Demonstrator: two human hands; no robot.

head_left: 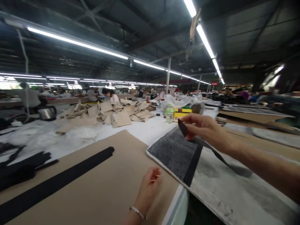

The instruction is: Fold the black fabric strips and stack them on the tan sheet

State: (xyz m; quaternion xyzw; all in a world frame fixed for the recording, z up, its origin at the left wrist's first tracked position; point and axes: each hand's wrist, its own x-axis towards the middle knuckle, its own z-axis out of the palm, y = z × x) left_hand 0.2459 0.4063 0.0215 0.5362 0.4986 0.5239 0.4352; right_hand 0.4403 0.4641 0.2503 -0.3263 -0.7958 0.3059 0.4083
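My right hand [199,128] pinches one end of a thin black strip [217,155], which trails back under the wrist and forearm. Below it lies a dark grey textured panel [174,153] with a smooth black band along its right edge, on a pale stained board [220,184]. My left hand [151,181], wearing a bracelet, hovers low over a sheet of brown material [100,184]. Its fingers are curled and slightly blurred; whether they hold something is hidden. Several long black strips [70,175] lie flat together on the brown sheet, to the left.
Behind are a heap of beige cut pieces [112,112], clear plastic wrap [77,134], a bottle of pale liquid [169,114] and a yellow box [184,111]. A metal kettle [47,113] stands at left. More boards [257,137] lie at right. People sit farther back.
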